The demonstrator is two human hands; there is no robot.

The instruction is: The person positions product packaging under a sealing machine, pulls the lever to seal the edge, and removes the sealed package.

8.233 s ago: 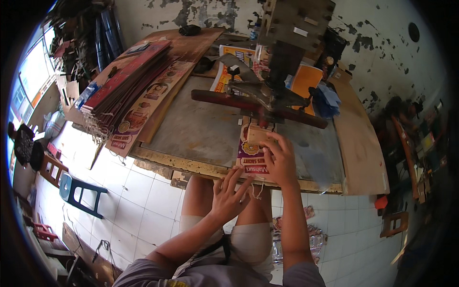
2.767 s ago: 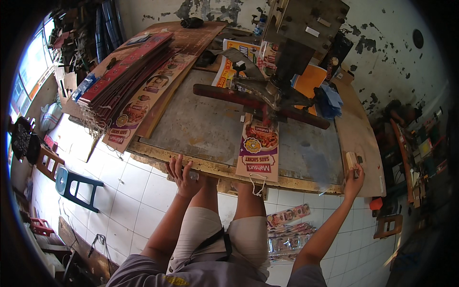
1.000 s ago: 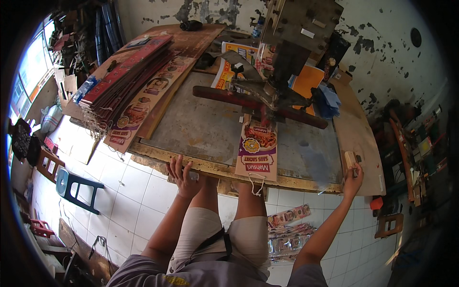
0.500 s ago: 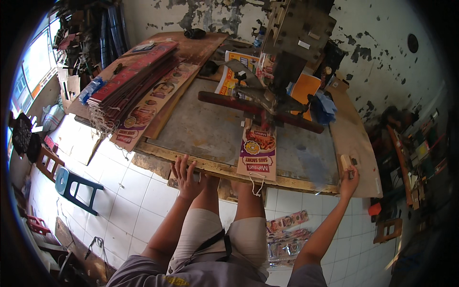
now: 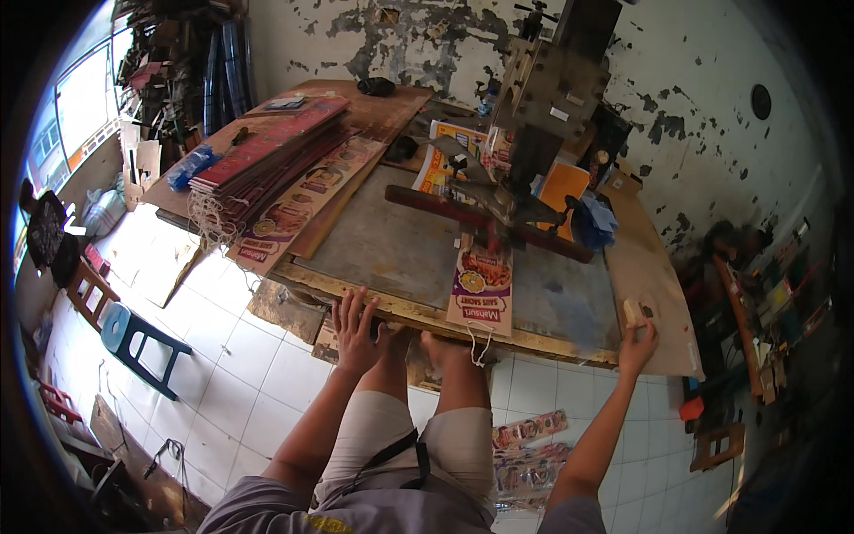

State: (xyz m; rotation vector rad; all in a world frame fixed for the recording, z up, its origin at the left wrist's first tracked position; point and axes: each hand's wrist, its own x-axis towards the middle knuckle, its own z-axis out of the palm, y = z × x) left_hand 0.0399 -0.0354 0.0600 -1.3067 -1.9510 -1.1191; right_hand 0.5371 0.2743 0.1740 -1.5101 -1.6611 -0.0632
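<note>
My left hand [image 5: 358,334] is open, its fingers spread at the front edge of the worktable [image 5: 391,310]. It holds nothing. My right hand [image 5: 637,345] is at the table's right front corner, its fingers curled in against a small wooden block [image 5: 632,311]. Whether they grip the block or the edge beside it I cannot make out. Between my hands a printed cardboard strip [image 5: 480,289] lies on the grey metal plate [image 5: 356,236], with white string loops [image 5: 481,343] hanging over the front edge. Its far end goes under the red bar [image 5: 445,206] of a press [image 5: 543,125].
At the left, a stack of dark red cardboard strips [image 5: 276,147] with strings lies beside printed strips [image 5: 307,191]. Orange printed sheets [image 5: 562,191] and blue plastic [image 5: 594,222] sit around the press. A blue stool [image 5: 142,347] and packed strips [image 5: 532,463] are on the floor.
The view has tilted up slightly, so the table sits a little lower in the picture. Both hands keep nearly the same places at the table edge, and the strip stays under the press.
</note>
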